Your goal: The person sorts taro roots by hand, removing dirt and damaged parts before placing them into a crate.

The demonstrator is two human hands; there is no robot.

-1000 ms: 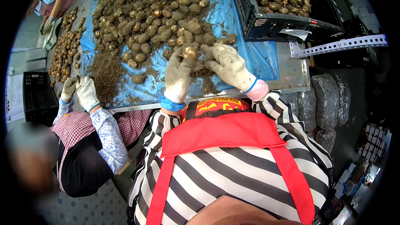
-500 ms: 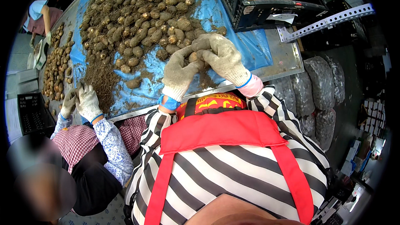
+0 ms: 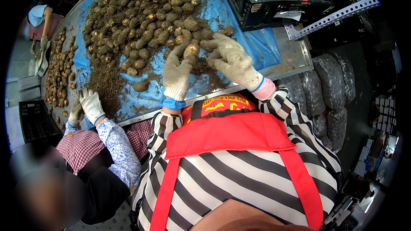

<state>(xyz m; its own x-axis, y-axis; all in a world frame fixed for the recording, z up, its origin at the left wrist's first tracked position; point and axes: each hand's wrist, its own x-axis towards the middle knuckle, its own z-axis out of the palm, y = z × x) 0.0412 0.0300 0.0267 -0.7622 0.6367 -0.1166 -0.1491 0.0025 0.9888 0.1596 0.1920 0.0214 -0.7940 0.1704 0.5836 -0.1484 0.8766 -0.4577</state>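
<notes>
My left hand [image 3: 177,66], in a soiled white knit glove, grips a small brown taro corm [image 3: 192,50] with a pale end between thumb and fingers. Just to its right, my right hand [image 3: 231,60] in a matching glove is apart from that corm, its fingers loosely bent and spread from the thumb, with nothing visible in them. Beyond both hands spreads a big heap of hairy taro corms [image 3: 141,21] on a blue plastic sheet [image 3: 272,49]. Loose root fibres and soil [image 3: 105,90] lie left of my hands.
A black crate [image 3: 265,10] of corms stands at the far right beside a perforated metal bar [image 3: 334,17]. Filled plastic sacks [image 3: 327,81] are stacked right of the table. A co-worker's gloved hand [image 3: 90,107] works at left, near sorted corms [image 3: 60,75] and a black basket [image 3: 38,122].
My hands were together around a corm; now they have parted. The left has tilted the corm upright, showing its pale end, while the right has drawn slightly away and loosened its fingers.
</notes>
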